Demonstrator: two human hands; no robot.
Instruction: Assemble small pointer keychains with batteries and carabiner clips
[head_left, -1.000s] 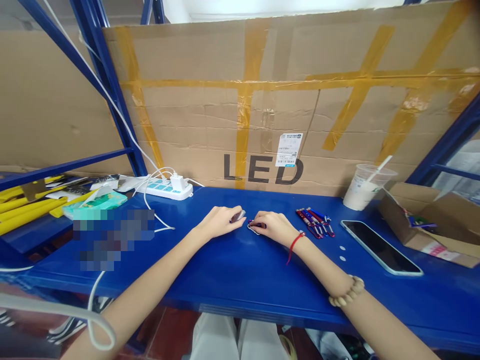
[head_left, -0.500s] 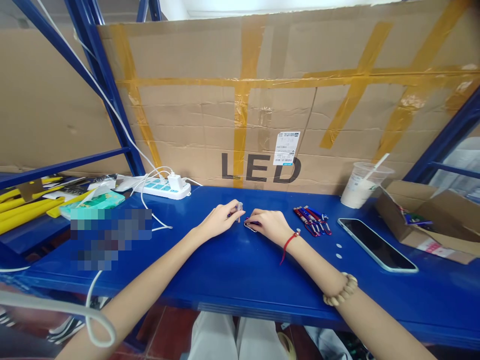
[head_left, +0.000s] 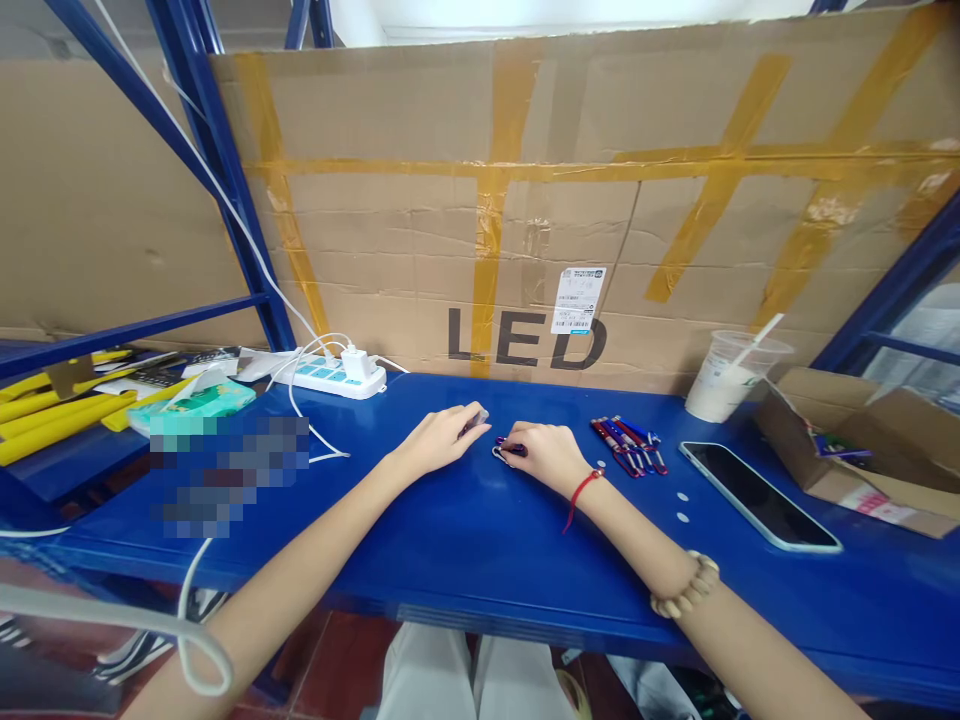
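1. Hardest bit to make out: the small greyish see-through piece (head_left: 480,417) at the left hand (head_left: 444,440). Only a sliver pokes past the fingers, so its full shape is anyone's guess.
2. Same trouble with the small dark clip (head_left: 499,452) at the right hand (head_left: 551,453). A pale looped end shows on the table, left of the fingertips; the rest is under the fingers.
3. Left side has a pixelated patch (head_left: 232,480), so no clue what's there. The cardboard box (head_left: 889,508) runs off the right edge, and the stuff inside it is mostly hidden.
4. Poses: both forearms come in from the bottom corners and angle toward the middle. Left hand's fingers are curled, thumb and forefinger nearly closed with the see-through piece between them. Right hand is palm down, fingers bent and pinched onto the clip (nice red cord (head_left: 583,497) on that wrist, btw). Hands are near each other, not touching.
5. Just right of the right hand, a bunch of red and blue clip-ended sticks (head_left: 628,446) lies on the blue table (head_left: 450,550).
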